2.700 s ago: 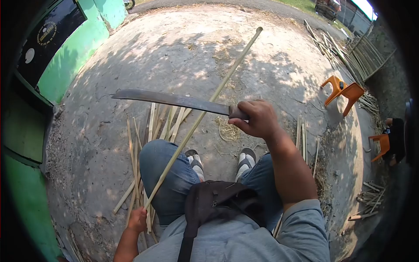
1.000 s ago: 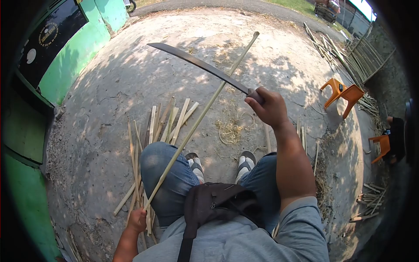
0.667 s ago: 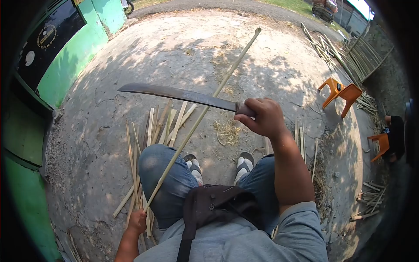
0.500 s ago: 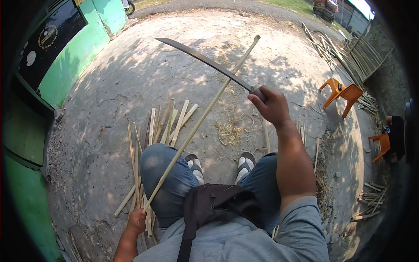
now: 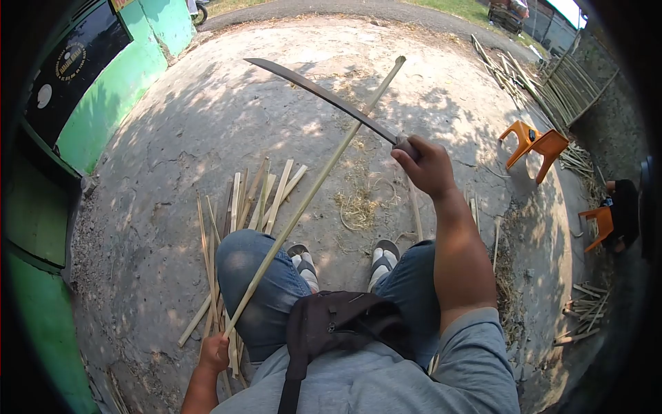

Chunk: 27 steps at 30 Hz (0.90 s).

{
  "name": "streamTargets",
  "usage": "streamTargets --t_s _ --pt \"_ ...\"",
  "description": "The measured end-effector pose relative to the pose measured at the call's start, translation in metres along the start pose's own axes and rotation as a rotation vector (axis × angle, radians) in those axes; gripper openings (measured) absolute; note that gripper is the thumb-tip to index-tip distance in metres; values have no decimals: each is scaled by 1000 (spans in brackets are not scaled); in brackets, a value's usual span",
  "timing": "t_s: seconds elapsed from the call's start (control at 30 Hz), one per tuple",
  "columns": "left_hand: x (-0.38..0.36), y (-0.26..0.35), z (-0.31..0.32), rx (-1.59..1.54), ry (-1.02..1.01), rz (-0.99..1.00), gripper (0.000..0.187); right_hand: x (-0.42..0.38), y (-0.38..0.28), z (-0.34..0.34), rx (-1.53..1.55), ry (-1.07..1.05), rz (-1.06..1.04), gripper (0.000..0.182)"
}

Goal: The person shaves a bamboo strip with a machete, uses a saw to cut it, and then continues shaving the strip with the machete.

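My right hand [image 5: 425, 164] is wrapped round the handle of a machete [image 5: 323, 94], held out in front of me with its long dark blade pointing up and left. Low on the left, my left hand [image 5: 215, 352] grips the near end of a long bamboo strip [image 5: 303, 204]. The strip slants away over my left knee, its darker far end up near the top middle. In this view the blade crosses the strip below that far end. Beside my left leg lies a bundle of split bamboo strips [image 5: 276, 196] on the ground.
Thin shavings [image 5: 357, 209] litter the concrete ahead of my feet. Orange plastic chairs [image 5: 546, 148] stand on the right, near a person in dark clothes [image 5: 625, 215]. More bamboo pieces [image 5: 587, 312] lie at lower right, with a bamboo rack [image 5: 574, 91] by the wall. A green wall [image 5: 110, 110] borders the left.
The view has shifted slightly, moving the surroundings a little left. Both hands keep their grips, and the blade stays across the strip in nearly the same pose.
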<state>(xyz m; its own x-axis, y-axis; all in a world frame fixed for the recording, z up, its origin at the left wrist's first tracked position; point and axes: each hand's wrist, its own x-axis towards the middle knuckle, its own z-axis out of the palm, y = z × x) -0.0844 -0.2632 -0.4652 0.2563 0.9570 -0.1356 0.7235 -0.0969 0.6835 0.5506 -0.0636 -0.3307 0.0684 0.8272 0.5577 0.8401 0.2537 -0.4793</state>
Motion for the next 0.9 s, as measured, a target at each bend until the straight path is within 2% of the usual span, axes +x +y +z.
streamTargets --t_s 0.07,0.2,0.23,0.33,0.37,0.47,0.53,0.6,0.7,0.9 --pt "-2 5 -4 1 -4 -6 73 0 8 7 16 12 72 44" --pt "-6 -2 -2 -34 -28 -54 72 -3 -16 3 117 -1 6 46" --pt "-7 -3 1 -46 -34 -64 75 -4 -22 0 55 -43 -73 47" --pt "0 -8 4 -68 -51 -62 81 -8 -43 -3 -126 14 -323 47" --pt "1 -12 3 -65 -54 -51 82 -9 -43 -6 -140 22 -334 45" --pt "2 -23 1 -48 -53 -48 82 -1 -15 -9 -79 30 -266 44" --pt "2 -14 -2 -23 -57 -55 82 8 6 -1 -16 122 113 49" --pt "2 8 -10 17 -52 -56 82 13 14 7 4 214 298 50" --pt "0 16 -16 6 -42 -85 82 5 10 7 -3 203 247 49" --pt "3 -15 -6 83 -75 -95 79 -8 -10 -6 4 17 -104 45"
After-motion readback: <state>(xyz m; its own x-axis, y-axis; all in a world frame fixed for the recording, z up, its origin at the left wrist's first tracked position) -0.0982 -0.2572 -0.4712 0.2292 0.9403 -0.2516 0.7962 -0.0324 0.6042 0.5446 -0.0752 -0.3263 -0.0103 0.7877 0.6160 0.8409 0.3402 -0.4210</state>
